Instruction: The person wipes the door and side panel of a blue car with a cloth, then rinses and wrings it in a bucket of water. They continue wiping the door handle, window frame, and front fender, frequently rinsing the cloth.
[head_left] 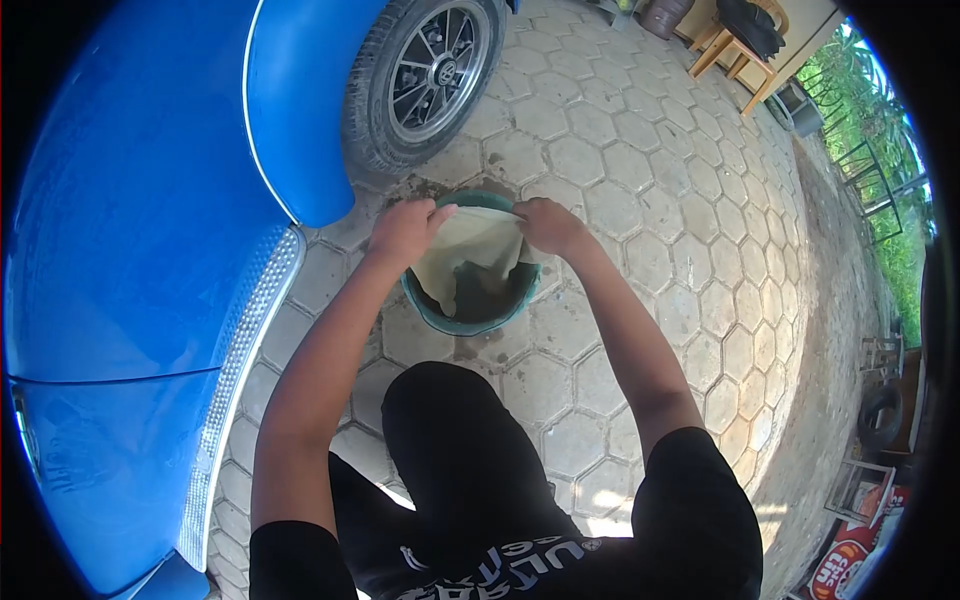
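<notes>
A pale, wet cloth (457, 243) hangs stretched between my two hands over a green bucket (462, 328). My left hand (407, 232) pinches its left upper corner, fingers closed, above the bucket's left side. At the other upper corner my right hand (548, 223) grips the cloth in a closed hold. The lower end of the cloth droops down inside the bucket, where murky water (488, 297) shows below it.
A blue car (140, 220) stands close on my left, with its wheel (430, 80) just beyond the bucket and a ribbed running board (238, 370) along its side. Hexagonal pavers (650, 210) cover the ground. A wooden chair (735, 55) holding something dark is at the far right.
</notes>
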